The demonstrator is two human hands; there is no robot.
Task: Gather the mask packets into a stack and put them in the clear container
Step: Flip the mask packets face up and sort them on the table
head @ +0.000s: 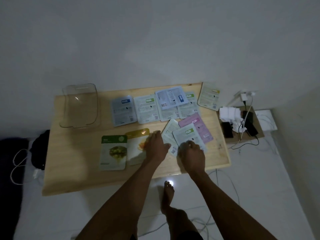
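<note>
Several mask packets lie spread over a low wooden table (78, 170). A green packet (113, 152) and a yellow packet (136, 144) lie face up near the front. My left hand (155, 147) rests flat, fingers apart, on the yellow packet's right edge. My right hand (191, 153) presses down on a small overlapping pile: a white packet with a green label (187, 135), a pale packet (170, 131) and a pink packet (199, 125). A row of pale packets (147, 108) lies along the back. The clear container (80, 106) stands empty at the back left corner.
One more packet (208, 96) leans at the table's back right corner. A cardboard box (259, 134) with black devices, tissue and cables sits to the right on the floor. Cables trail over the white floor. My bare foot (168, 193) stands before the table. Dark cloth lies at left.
</note>
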